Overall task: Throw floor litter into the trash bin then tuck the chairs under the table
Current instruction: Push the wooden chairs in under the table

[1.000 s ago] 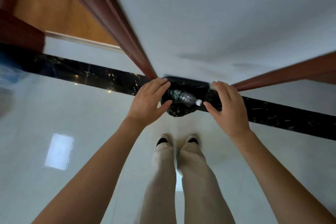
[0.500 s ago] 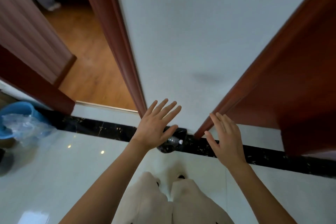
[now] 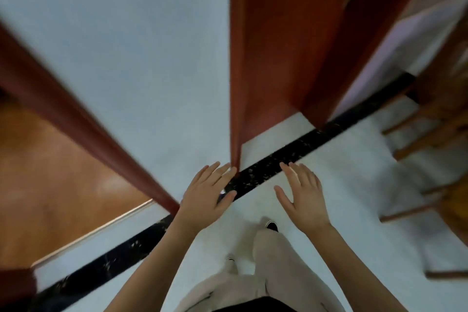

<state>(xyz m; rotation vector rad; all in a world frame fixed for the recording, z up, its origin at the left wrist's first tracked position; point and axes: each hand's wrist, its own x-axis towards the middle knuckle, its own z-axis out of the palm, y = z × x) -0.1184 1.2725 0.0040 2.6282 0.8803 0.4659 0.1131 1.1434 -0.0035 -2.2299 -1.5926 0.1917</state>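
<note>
The left hand (image 3: 205,200) and right hand (image 3: 304,197) hung flat at lower centre, fingers spread, holding nothing. The litter step looked finished. Next would be tucking the chair (image 3: 455,210) at the right edge, which called for turning right and gripping it. Its rails slanted from lower left to upper right, and blur hid its facing.

A white wall (image 3: 152,58) filled the far middle, flanked by a reddish-brown door frame (image 3: 83,119) on the left and a reddish-brown door (image 3: 273,58) on the right. Through the left doorway lay an orange wooden floor (image 3: 63,172). The near floor (image 3: 342,167) was pale and glossy, crossed by a black speckled strip (image 3: 273,164). At the right edge stood a blurred wooden chair (image 3: 453,200).
</note>
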